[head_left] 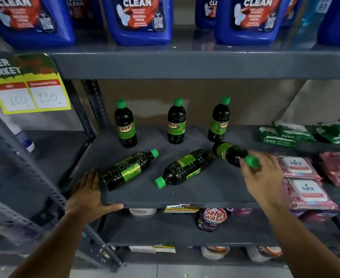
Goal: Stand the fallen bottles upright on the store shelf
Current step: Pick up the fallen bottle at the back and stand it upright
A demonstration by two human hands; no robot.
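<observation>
Our left hand point(89, 194) flat and unclenched on the shelf point(185, 195) front edge, two fallen bottles beside it, left one point(128, 170), middle one point(185, 167), three upright bottles point(176, 122) behind, our right hand point(262, 175) grasping the third fallen bottle point(232, 154) at its neck.

Bare shelf point(205, 189) front open; fallen bottles point(185, 167) block the upright bottles point(176, 122)
</observation>
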